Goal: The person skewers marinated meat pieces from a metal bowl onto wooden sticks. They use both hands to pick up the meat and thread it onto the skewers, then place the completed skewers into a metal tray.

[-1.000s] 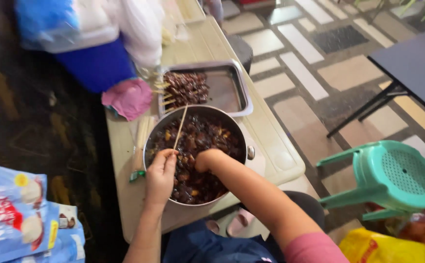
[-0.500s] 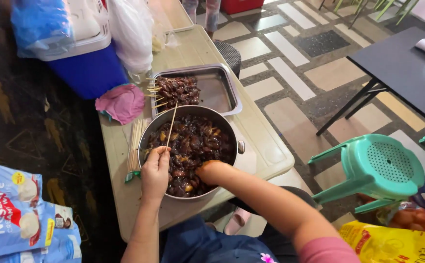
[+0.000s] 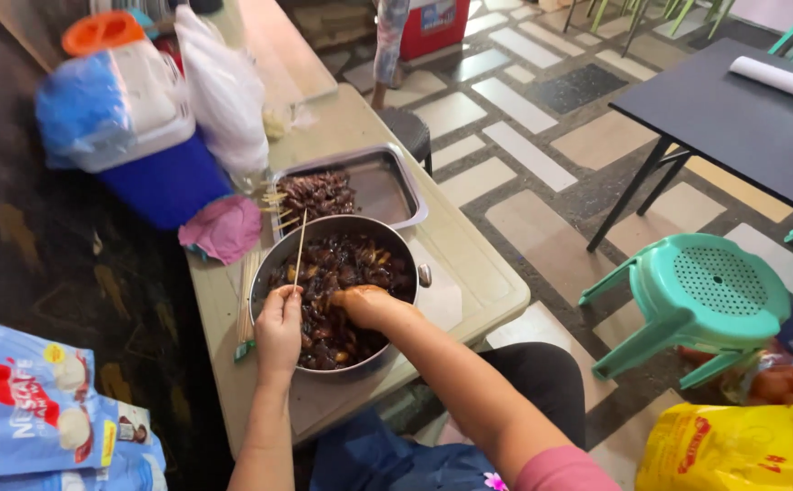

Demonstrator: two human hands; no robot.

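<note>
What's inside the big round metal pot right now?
The pot holds dark brown sauced meat pieces. The right hand is down among them; the left hand holds a bamboo skewer over it. The pot's bottom is covered by meat.

Green stool (image 3: pixel 719 291), blue cooler (image 3: pixel 137 136)

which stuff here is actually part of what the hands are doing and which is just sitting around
In use: left hand holding a skewer; right hand in the pot of dark meat; tray of finished skewers; spare sticks.
Lying about: blue cooler, pink cloth, green stool.
</note>
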